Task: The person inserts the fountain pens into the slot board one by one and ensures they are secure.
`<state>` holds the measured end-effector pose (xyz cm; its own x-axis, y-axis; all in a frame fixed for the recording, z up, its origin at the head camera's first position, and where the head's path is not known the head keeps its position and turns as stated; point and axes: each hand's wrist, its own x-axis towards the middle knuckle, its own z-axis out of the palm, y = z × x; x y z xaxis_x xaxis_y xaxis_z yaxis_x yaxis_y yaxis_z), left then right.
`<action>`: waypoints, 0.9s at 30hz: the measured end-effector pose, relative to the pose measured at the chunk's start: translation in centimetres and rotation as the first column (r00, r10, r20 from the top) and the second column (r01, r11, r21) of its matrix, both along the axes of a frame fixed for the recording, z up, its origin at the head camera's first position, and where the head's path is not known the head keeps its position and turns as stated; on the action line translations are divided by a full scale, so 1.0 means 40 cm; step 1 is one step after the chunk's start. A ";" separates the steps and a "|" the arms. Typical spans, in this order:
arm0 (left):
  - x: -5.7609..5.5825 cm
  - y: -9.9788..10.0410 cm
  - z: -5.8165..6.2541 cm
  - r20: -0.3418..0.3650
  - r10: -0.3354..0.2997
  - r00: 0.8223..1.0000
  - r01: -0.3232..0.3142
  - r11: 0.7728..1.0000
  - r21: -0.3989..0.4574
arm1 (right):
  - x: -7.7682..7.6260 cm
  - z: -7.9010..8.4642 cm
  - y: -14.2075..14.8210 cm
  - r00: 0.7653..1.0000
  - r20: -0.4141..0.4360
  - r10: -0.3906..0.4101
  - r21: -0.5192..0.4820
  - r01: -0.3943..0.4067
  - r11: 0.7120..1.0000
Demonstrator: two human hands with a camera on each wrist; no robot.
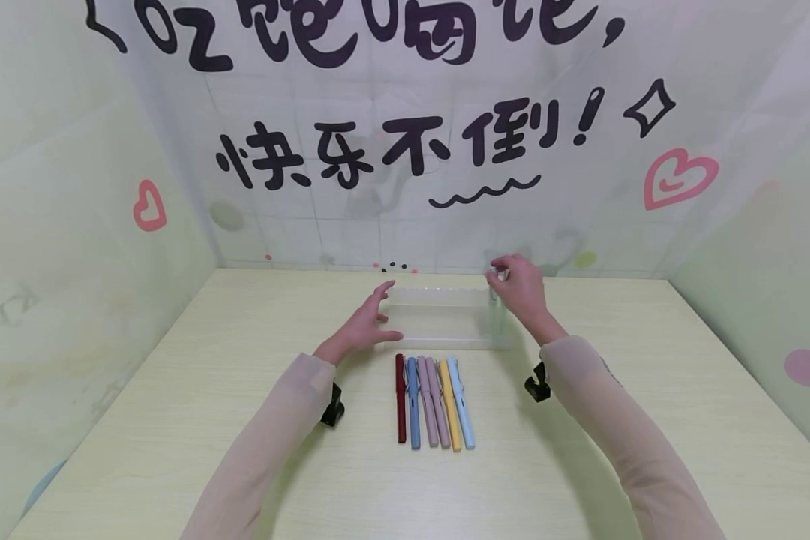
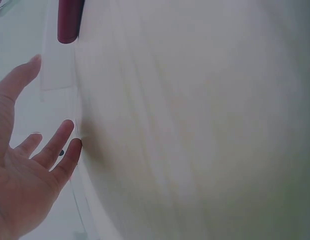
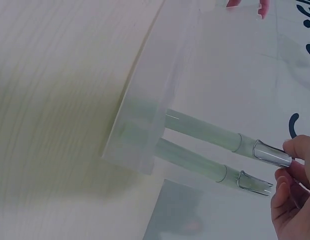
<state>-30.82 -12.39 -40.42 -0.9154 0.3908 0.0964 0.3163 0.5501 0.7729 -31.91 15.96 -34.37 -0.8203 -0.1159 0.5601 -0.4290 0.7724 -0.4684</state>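
Observation:
A clear plastic pen rack (image 1: 445,343) stands near the back of the table. Two pale green see-through fountain pens stand side by side at its right end; the right wrist view shows their lower ends in the frosted base (image 3: 142,115). My right hand (image 1: 525,291) pinches the cap end of one green pen (image 3: 205,131) between thumb and fingers. Beside it, the other green pen (image 3: 192,160) has its cap close to those fingers. At the rack's left end is my left hand (image 1: 363,325), fingers spread; whether it touches the plastic I cannot tell.
In front of the rack lie several capped pens in a row: dark red (image 1: 400,397), blue (image 1: 414,405), two mauve, yellow (image 1: 450,405) and light blue (image 1: 462,405). A printed cloth (image 1: 351,240) hangs behind the table (image 1: 297,300).

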 end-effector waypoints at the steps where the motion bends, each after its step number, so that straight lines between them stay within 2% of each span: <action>1: 0.000 0.000 0.000 0.000 0.001 1.000 -0.001 1.000 -0.001 | -0.001 -0.001 0.000 1.000 0.001 -0.009 0.000 0.009 1.000; 12: 0.001 0.000 0.000 -0.002 0.000 1.000 0.000 1.000 -0.002 | -0.002 0.007 -0.002 0.997 0.049 -0.067 0.025 0.066 0.998; 20: 0.001 0.001 0.001 0.011 0.009 1.000 -0.009 1.000 -0.010 | -0.011 0.007 0.001 0.989 0.064 -0.130 0.098 0.123 0.987; 24: 0.000 0.002 0.001 0.010 0.012 1.000 -0.012 1.000 -0.007 | -0.019 0.005 0.007 0.986 0.116 -0.117 0.085 0.107 0.991; 27: -0.001 0.002 0.001 0.009 0.014 1.000 -0.014 1.000 -0.007 | -0.026 0.000 0.013 0.988 0.136 -0.074 0.031 0.071 0.997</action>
